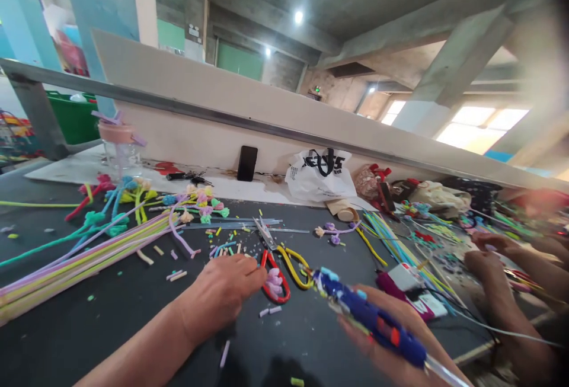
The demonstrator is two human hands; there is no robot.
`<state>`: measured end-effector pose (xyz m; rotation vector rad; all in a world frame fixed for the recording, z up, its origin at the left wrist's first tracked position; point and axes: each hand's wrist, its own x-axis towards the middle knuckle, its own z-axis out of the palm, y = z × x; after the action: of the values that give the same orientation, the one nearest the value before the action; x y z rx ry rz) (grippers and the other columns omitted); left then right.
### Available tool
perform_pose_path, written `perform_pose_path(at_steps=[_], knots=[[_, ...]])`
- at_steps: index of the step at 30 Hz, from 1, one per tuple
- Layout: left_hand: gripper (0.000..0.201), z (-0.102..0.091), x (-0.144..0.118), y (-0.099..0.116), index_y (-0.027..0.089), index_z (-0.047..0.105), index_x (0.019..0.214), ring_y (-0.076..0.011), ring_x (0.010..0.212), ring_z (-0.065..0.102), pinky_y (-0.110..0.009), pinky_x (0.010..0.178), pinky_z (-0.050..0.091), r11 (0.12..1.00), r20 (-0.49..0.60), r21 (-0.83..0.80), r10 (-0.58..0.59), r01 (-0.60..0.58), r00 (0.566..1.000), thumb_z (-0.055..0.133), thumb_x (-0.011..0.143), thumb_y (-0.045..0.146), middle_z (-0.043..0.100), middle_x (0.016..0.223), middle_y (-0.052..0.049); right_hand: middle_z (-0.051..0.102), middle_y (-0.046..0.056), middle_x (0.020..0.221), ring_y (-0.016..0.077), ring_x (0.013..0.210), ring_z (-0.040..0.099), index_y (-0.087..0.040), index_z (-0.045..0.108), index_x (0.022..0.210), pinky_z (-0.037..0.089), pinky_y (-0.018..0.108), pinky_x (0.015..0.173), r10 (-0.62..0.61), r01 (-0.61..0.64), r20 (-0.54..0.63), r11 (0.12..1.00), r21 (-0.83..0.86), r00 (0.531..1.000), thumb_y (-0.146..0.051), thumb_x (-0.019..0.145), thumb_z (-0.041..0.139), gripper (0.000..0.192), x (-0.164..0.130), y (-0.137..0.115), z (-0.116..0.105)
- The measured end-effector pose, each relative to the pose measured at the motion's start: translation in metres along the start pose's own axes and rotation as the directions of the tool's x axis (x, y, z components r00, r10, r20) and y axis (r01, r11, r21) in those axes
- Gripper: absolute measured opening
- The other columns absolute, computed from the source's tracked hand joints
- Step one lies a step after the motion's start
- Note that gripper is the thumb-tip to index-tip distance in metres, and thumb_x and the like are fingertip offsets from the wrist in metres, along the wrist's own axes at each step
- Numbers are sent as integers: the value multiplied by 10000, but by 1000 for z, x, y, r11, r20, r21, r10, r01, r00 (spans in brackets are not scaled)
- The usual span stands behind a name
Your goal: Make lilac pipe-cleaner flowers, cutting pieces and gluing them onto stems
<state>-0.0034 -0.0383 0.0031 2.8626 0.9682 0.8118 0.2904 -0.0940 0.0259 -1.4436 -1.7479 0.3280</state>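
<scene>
My left hand [226, 286] is low over the dark table, its fingers closed in a pinch. At its fingertips is a small pink pipe-cleaner flower [274, 283], seen against the red handle loop of the scissors [287, 295]. Another loop in yellow lies just right of it, and metal blades point away from me. My right hand [391, 322] is wrapped around a blue hot glue gun [373, 316], whose nozzle points left toward the flower. Bits of cut pipe cleaner [270, 311] are scattered around my left hand.
Long pipe cleaners [89, 256] and finished flowers [204, 200] cover the left side. A phone [247, 163] leans on the back panel beside a white bag [320, 176]. A white adapter [404, 277] and cables lie right, near another person's hands [489, 256].
</scene>
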Motion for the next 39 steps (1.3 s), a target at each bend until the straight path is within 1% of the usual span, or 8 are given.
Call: perform_pose_path(at_steps=[3,6,12,15,20,25,30,39], knots=[[298,6,-1,2,219,543,917,-175,718,513,-275,629,315,999,-5,-49,-1,1,1000,391,752,23,585,778,-38,573,35,533,175,483,520,-286,582,549,383,279,453,-125,177,283,970,-169,951,-349,571,643,90,-2,-15,3],[320,8,-1,4,222,539,944,-181,721,519,-276,629,323,998,4,-59,12,-12,1000,398,738,22,586,780,-38,552,33,492,159,459,499,-281,549,480,345,267,431,-126,235,432,949,-209,893,-345,587,604,136,7,-27,6],[290,5,1,8,210,529,895,-182,696,520,-272,587,329,998,58,50,27,-30,998,413,712,17,582,788,-37,586,53,569,178,534,535,-278,571,599,389,279,514,-167,285,380,917,-278,910,-317,639,542,63,4,-68,1],[273,3,2,9,210,523,892,-169,686,520,-262,580,335,996,44,77,36,-39,998,421,722,23,581,771,-29,584,43,573,168,548,546,-261,556,647,397,256,521,-209,355,451,896,-266,867,-260,662,543,20,3,-78,-4],[298,-3,2,13,220,511,956,-155,710,526,-250,588,357,994,41,95,42,-45,998,430,736,36,582,794,-12,581,23,623,133,553,532,-212,511,704,381,222,517,-287,436,469,866,-247,836,-178,680,506,41,7,-71,-5],[250,-6,3,16,218,518,904,-145,700,527,-250,566,349,993,72,113,28,-36,997,437,746,42,571,767,1,518,-5,593,112,542,484,-193,450,651,338,213,511,-232,438,568,862,-256,790,-147,671,517,84,8,-69,-2],[191,-1,3,14,218,505,871,-146,707,526,-256,567,346,995,68,100,10,-17,998,452,759,73,567,777,6,514,-3,599,112,549,468,-192,442,647,325,216,516,-229,421,554,873,-247,801,-157,680,514,87,7,-66,0],[192,-6,3,16,217,510,873,-144,705,528,-256,567,338,996,82,91,18,-25,996,443,768,70,570,773,8,507,1,598,105,540,456,-188,418,632,315,210,508,-228,445,594,861,-247,771,-214,726,493,123,7,-61,2]])
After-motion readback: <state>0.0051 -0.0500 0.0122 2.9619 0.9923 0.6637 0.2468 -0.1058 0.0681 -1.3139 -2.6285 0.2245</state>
